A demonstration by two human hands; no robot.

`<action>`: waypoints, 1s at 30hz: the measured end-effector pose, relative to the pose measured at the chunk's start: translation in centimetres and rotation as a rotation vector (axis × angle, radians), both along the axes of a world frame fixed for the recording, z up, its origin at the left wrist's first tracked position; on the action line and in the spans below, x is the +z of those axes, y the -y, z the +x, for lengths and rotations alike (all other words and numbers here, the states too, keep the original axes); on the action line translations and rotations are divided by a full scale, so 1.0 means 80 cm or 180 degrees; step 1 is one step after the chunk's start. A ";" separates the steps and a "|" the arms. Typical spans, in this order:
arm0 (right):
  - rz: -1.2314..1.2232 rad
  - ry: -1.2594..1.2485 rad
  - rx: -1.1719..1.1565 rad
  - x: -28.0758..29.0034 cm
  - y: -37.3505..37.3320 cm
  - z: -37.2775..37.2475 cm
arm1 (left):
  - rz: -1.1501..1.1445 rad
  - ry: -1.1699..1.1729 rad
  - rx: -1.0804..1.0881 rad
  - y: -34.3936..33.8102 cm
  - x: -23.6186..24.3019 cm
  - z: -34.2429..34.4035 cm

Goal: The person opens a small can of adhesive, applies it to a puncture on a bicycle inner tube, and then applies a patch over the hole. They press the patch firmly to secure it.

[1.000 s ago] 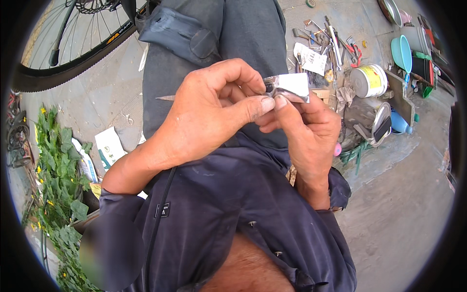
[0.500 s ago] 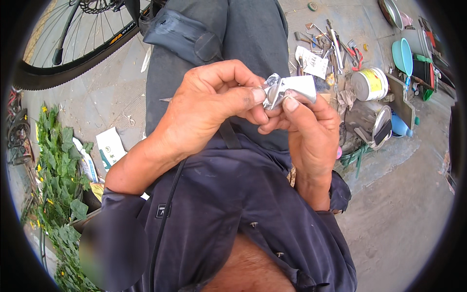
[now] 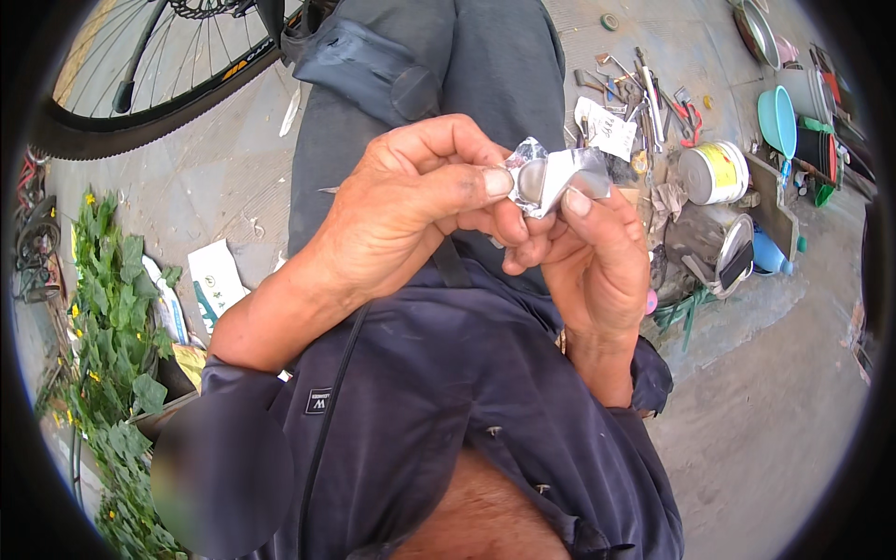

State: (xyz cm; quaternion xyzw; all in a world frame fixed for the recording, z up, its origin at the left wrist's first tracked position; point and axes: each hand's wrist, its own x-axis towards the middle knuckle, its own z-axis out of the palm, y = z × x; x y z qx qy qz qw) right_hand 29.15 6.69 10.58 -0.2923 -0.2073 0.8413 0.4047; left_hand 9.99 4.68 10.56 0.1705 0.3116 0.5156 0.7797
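Observation:
A small foil-backed patch (image 3: 532,181), greyish and oval with crinkled silver edges, is stretched between my hands above my lap. Thumb and forefinger of my left hand (image 3: 397,205) pinch its left edge. My right hand (image 3: 597,243) pinches the shiny film (image 3: 586,172) at its right side, thumb on top. The film appears partly lifted and folded; its underside is hidden. A thin pointed tip (image 3: 329,190) pokes out beside my left hand; the rest is hidden. Across my thigh, beyond my hands, lies a flattened black inner tube (image 3: 359,63) with a darker round spot.
A bicycle wheel (image 3: 168,131) stands at the far left. Hand tools (image 3: 649,98) lie on the ground at the far right, near a white bucket (image 3: 711,174), a metal pot (image 3: 714,238) and a turquoise basin (image 3: 777,121). Leafy plants (image 3: 112,299) grow along the left.
The shiny film at the right has turned and spread, so more of the greyish oval shows. My right hand has shifted slightly down; both hands keep their pinch.

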 end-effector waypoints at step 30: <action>-0.0622 -0.1174 0.0216 -0.009 0.000 -0.015 | 0.0053 0.0999 0.0107 0.004 -0.011 0.003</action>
